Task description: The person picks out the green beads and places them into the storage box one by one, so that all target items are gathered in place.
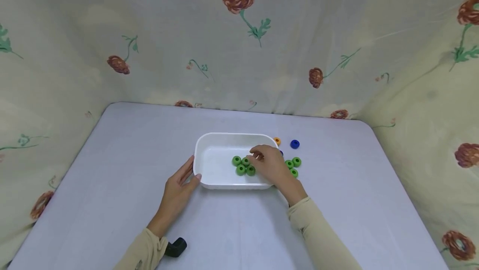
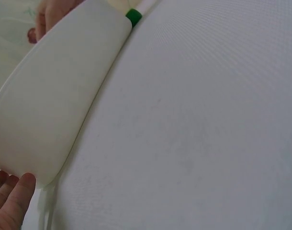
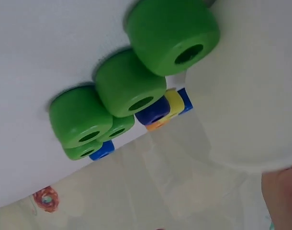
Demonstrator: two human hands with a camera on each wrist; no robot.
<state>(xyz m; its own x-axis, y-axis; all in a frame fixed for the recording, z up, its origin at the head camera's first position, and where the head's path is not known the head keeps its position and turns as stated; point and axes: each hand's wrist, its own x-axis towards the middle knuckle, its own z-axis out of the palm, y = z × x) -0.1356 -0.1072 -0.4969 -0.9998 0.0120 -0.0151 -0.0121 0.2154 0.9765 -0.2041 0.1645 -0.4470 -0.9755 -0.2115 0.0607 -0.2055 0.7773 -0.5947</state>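
Observation:
A white rectangular tray [image 1: 217, 180] stands on the table in the head view. My left hand [image 1: 179, 191] touches its left end, thumb at the near corner; in the left wrist view its fingertips [image 2: 25, 184] rest against the outer wall. Over the tray's right part, my right hand [image 1: 271, 166] has bent fingers, with the thumb and forefinger apart. Its thumb tip is beside a green bead [image 1: 245, 161]. More green beads [image 1: 240, 170] lie close together in the tray. Past the right end, several green beads [image 3: 131, 84] lie on the table, partly hidden by my right hand in the head view.
Behind the green beads lie a blue bead [image 1: 295, 144], an orange bead [image 1: 277, 140], a yellow bead [image 3: 174, 103] and a dark blue bead [image 3: 153, 111]. A black object [image 1: 176, 247] is beside my left sleeve. Flowered cloth [image 1: 224, 53] hangs around the white table [image 1: 131, 149].

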